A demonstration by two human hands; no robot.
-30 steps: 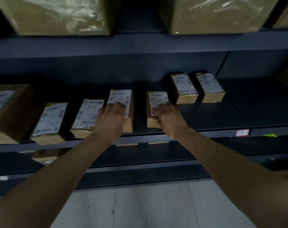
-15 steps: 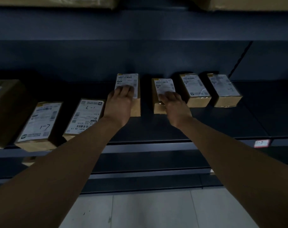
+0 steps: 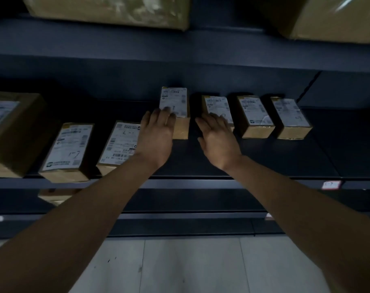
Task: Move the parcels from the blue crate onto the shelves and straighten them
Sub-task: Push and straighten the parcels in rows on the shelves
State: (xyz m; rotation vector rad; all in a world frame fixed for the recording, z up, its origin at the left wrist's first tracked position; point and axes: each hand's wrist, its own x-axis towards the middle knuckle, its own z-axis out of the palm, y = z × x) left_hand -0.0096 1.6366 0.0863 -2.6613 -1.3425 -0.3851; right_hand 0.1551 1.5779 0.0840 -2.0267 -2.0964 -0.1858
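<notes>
Two parcels, mid shelf, back row. L hand flat, fingers straight, on left parcel; R hand same on right parcel. Prob. light, stiff, slick-faced: grip long sides, not top.

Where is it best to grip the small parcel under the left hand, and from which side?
Probably its two long side faces, from the front and above. The small parcel lies flat, label up, long axis towards the back of the shelf, with a gap on each side. The left hand, open at its near end, could span its width with thumb and fingers.
</notes>
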